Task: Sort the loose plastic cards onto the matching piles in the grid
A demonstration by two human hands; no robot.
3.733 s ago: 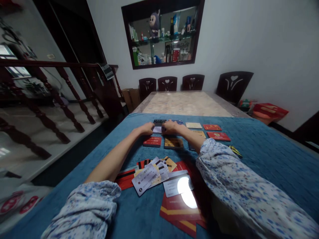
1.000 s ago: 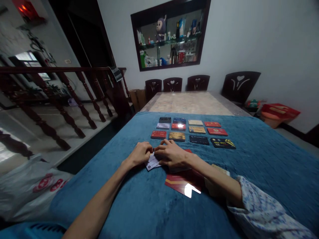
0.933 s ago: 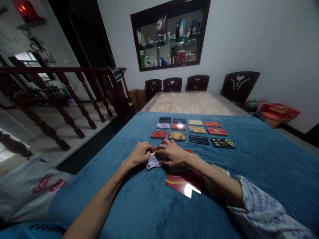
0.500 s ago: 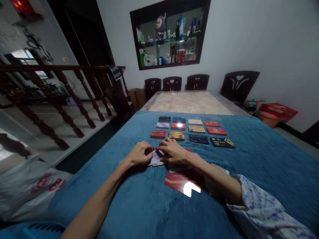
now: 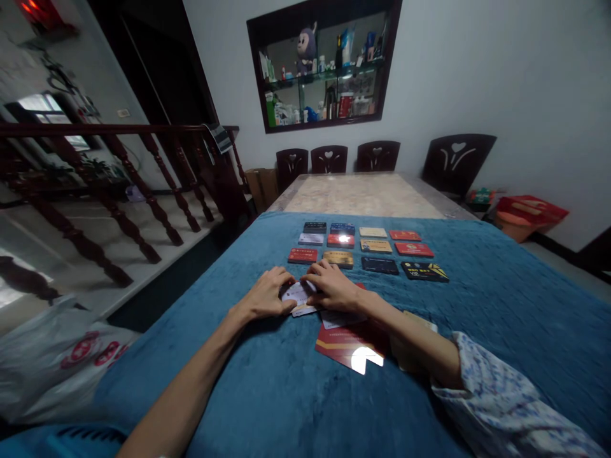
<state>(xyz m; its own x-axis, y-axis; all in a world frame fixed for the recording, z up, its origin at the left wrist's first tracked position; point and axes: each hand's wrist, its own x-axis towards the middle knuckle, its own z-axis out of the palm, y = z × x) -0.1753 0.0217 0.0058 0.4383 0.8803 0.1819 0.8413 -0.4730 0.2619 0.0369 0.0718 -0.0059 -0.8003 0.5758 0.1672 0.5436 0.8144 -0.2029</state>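
On the blue cloth [image 5: 267,401], shiny red cards [image 5: 334,348] lie nearest the person. Just past them, the left hand [image 5: 268,294] and right hand [image 5: 337,289] pinch some pale cards [image 5: 299,294] between them, fingers bent, low over the cloth. Farther off I see little card piles [image 5: 377,246] in three rows, then dark chairs [image 5: 329,166] by the wall.

The bare right hand [image 5: 334,287] partly hides the rectangular pale lilac plastic cards [image 5: 300,294]; their number is hard to tell.
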